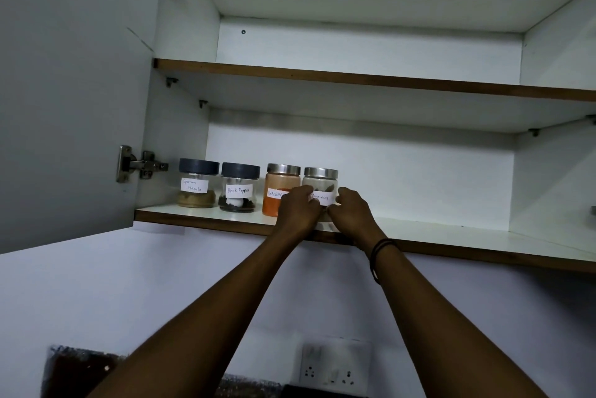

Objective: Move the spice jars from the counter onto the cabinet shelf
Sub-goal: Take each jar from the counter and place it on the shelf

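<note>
While both arms reach up into the open cabinet, the left hand [298,209] and the right hand [350,210] close around the cinnamon jar [321,186] from either side, fingers curled on the glass low down, at the level of its paper label, so the steel lid and the sticks inside stay in view. Holding it from two sides looks like a way to steady and square the jar as it settles, with the label turned to face out like the others. It stands on the lower shelf [451,236] near the front edge, just beside the red chilli jar [278,193], whose label is partly hidden behind the left hand; whether the two jars touch I cannot tell. Further toward the shelf's left end stand the black pepper jar [239,186] and the garam masala jar [197,183], both with dark lids, forming one row with labels forward, probably so each spice can be read at a glance. All the space from the cinnamon to the shelf's right end is bare. The upper shelf [354,77] carries nothing visible, and the cabinet door [71,91] is swung wide on the left. Below, a wall socket [332,368] shows; no counter surface is clear enough to say whether jars remain there.
</note>
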`<state>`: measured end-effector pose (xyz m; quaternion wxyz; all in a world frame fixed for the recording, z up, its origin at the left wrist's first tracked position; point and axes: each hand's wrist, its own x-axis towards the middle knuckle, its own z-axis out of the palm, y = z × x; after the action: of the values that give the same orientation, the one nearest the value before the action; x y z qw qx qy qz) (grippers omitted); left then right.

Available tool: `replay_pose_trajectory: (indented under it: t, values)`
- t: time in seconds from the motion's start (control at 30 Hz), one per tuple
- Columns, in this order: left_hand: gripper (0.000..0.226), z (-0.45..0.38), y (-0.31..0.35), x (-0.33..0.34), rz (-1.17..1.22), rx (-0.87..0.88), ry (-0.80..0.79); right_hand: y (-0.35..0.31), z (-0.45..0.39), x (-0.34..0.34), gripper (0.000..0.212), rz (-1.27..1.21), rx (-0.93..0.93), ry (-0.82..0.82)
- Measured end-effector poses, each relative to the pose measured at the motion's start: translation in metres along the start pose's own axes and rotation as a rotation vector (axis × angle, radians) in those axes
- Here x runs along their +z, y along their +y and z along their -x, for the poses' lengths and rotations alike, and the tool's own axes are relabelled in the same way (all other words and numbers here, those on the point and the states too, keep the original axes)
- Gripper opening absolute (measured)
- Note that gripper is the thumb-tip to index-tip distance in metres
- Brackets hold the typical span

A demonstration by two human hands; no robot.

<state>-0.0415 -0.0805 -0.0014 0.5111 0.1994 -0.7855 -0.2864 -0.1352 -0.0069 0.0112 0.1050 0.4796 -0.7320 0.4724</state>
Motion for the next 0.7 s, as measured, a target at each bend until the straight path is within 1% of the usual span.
replay_pose_trajectory:
  t: [0.03, 0.07, 0.13, 0.17, 0.23, 0.33, 0.53, 0.7]
  values:
    - [0.017, 0.007, 0.0, -0.002, 0.046, 0.039, 0.005, 0.0, 0.007, 0.0, 0.01, -0.036, -0.021, 0.034]
    - [0.018, 0.016, -0.001, -0.004, 0.095, 0.076, 0.003, 0.0, 0.015, -0.001, 0.011, -0.097, -0.045, 0.067]
    - [0.024, 0.035, -0.003, -0.011, 0.146, 0.138, 0.016, 0.002, 0.039, -0.002, 0.029, -0.278, -0.052, 0.154]
    - [0.025, 0.046, -0.006, -0.014, 0.156, 0.168, 0.034, 0.004, 0.054, -0.002, 0.03, -0.363, -0.054, 0.186]
    - [0.022, 0.07, -0.013, -0.017, 0.198, 0.196, 0.036, 0.013, 0.085, -0.001, 0.024, -0.471, -0.079, 0.204]
    - [0.022, 0.11, -0.034, -0.01, 0.275, 0.098, -0.048, 0.031, 0.13, 0.011, 0.016, -0.472, -0.035, 0.14]
    - [0.029, 0.214, -0.087, 0.03, 0.389, -0.124, -0.25, 0.082, 0.225, 0.061, 0.022, -0.354, 0.058, 0.042]
    - [0.03, 0.311, -0.135, 0.06, 0.321, -0.24, -0.358, 0.144, 0.314, 0.103, 0.024, -0.253, 0.186, -0.038]
